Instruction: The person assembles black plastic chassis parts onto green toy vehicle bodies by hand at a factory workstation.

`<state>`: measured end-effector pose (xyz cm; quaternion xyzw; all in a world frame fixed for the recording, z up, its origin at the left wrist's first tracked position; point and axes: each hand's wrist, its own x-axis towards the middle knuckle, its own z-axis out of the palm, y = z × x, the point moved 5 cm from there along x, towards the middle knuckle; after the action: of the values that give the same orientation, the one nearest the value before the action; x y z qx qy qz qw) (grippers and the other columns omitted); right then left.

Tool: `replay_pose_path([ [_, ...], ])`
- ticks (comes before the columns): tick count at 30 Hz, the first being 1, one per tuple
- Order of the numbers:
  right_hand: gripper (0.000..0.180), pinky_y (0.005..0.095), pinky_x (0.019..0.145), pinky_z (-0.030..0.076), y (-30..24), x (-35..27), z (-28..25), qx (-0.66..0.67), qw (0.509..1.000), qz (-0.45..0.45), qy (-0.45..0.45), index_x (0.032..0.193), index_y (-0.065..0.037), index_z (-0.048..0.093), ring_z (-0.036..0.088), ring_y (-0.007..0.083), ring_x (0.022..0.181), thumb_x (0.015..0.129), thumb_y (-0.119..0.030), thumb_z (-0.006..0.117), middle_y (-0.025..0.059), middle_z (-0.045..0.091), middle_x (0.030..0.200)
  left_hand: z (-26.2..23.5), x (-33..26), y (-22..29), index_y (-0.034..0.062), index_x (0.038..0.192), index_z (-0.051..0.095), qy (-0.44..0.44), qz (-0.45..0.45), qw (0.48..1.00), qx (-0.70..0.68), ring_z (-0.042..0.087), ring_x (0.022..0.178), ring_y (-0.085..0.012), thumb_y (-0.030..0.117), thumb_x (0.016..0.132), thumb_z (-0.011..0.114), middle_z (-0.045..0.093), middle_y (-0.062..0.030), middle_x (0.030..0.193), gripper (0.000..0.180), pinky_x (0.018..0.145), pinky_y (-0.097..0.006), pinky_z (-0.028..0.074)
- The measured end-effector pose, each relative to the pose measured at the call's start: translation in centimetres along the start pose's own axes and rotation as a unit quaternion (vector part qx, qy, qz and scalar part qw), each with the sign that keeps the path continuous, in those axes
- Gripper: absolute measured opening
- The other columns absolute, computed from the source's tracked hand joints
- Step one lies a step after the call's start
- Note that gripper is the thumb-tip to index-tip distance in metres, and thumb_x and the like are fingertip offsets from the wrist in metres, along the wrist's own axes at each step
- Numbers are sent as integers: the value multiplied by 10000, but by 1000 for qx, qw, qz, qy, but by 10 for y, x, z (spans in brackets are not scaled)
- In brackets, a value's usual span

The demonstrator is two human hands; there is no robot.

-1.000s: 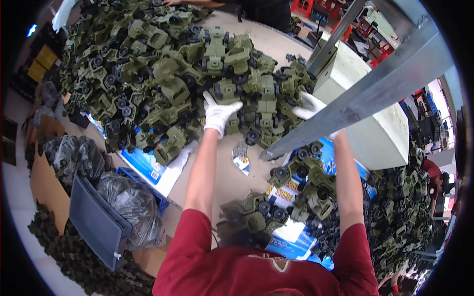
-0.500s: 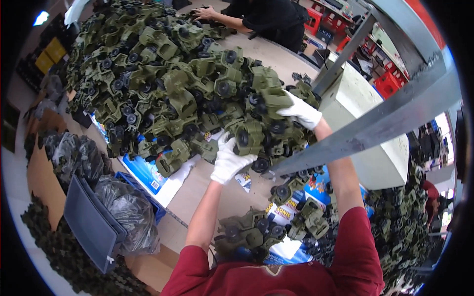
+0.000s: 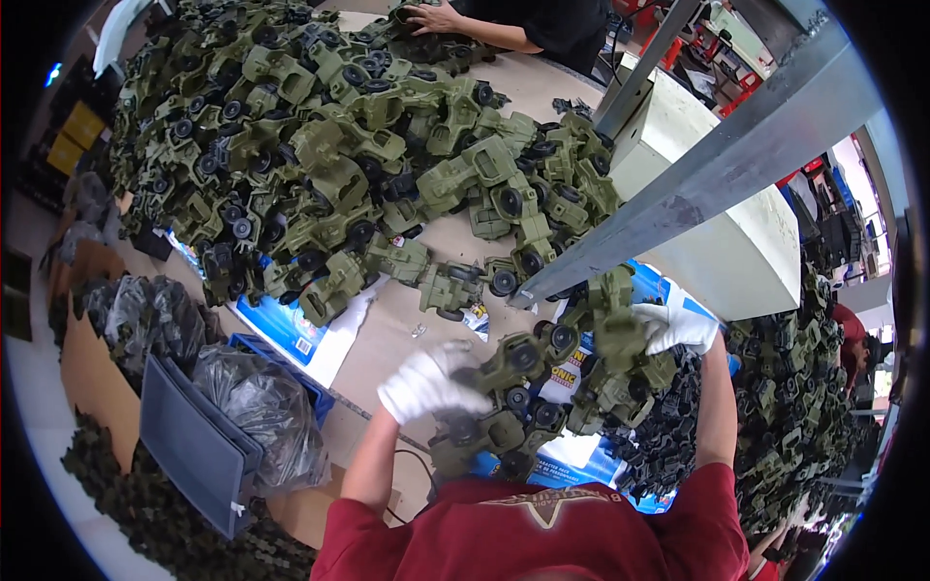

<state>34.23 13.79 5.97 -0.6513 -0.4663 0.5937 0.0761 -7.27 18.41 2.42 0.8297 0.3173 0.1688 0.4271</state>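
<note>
Green toy jeeps with black wheels fill the view. My right hand (image 3: 675, 327), in a white glove, is closed on the side of a motion-blurred toy jeep (image 3: 618, 315), held above the nearer group to the right of the metal post. On the other side of that group my gloved left hand (image 3: 426, 382) is blurred too. Its fingers look apart, beside a toy jeep (image 3: 520, 356) that rests among several others. Some fingertips are hard to make out.
A large heap of toy jeeps (image 3: 329, 145) covers the table's far left. A slanting metal post (image 3: 678, 174) crosses in front of a pale box-shaped casing (image 3: 722, 228). Grey plastic trays (image 3: 189, 436) stand lower left. Across the table is another person's hand (image 3: 433, 17).
Both hands have come back from the big heap toward me. The right one has swung round the post with a jeep; the left no longer grips the jeep it had.
</note>
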Motion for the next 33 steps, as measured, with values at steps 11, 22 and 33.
replay_pose_path([
  [11,786,395,901,517,-173,183,55,-387,899,11,204,1071,9,709,651,375,1052,648,-654,721,219,687,1102,-123,210,-96,82,1232,609,187,-138,925,302,587,1112,-333,403,691,762,609,-173,1200,648,954,-420,486],
  [22,499,388,833,523,-70,160,2,-208,892,-216,338,1038,24,701,690,333,932,802,-415,726,211,718,1006,-63,58,-76,2,1287,608,11,-275,962,-4,706,937,-314,515,786,744,696,-258,1025,730,837,-354,526],
  [33,678,398,837,518,-30,-21,49,-232,915,215,249,978,55,716,692,367,939,774,-592,704,274,697,942,21,-74,-56,-16,1121,687,-38,-278,955,-94,661,872,-243,407,788,804,719,-136,999,551,830,-342,527],
])
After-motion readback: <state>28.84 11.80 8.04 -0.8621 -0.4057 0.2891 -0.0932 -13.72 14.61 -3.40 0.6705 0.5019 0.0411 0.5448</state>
